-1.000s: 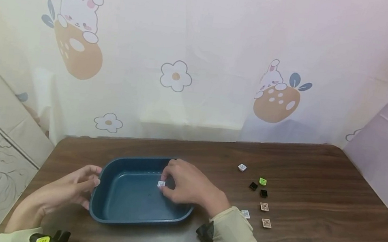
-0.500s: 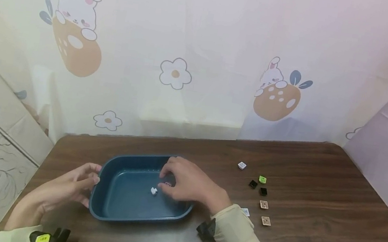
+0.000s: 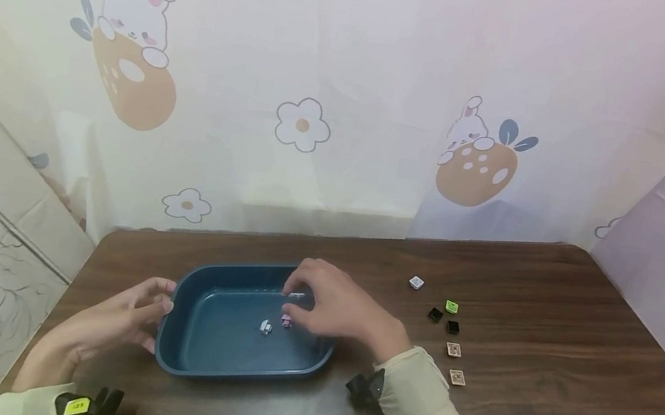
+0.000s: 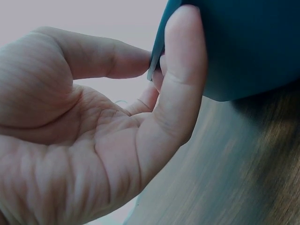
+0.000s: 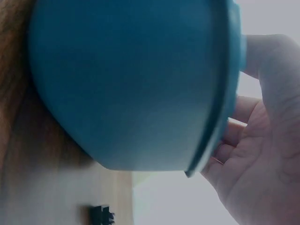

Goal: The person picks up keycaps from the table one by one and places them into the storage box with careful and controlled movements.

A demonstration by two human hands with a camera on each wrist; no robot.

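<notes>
My left hand (image 3: 132, 314) grips the left rim of a dark blue rectangular tray (image 3: 241, 378); in the left wrist view the thumb and fingers (image 4: 185, 51) stand on either side of that rim. Over the tray's right end is my right hand (image 3: 332, 306), its thumb and index finger apart with nothing between them. On the tray floor lie a small white piece like a keycap (image 3: 265, 327) and a pink one (image 3: 286, 320), just under the right thumb. From the right wrist, the tray's outer wall (image 5: 131, 93) covers most of the view and hides the fingertips.
Right of the tray, several small square pieces lie on the brown wooden table (image 3: 541, 347): a white one (image 3: 416, 283), a green one (image 3: 451, 307), black ones (image 3: 435, 315) and tan ones (image 3: 454, 350). A patterned curtain (image 3: 363, 169) hangs behind the table.
The right hand has let go of the white piece onto the tray floor, where the pink piece now shows too, and has risen slightly to the right. The left hand keeps its grip.
</notes>
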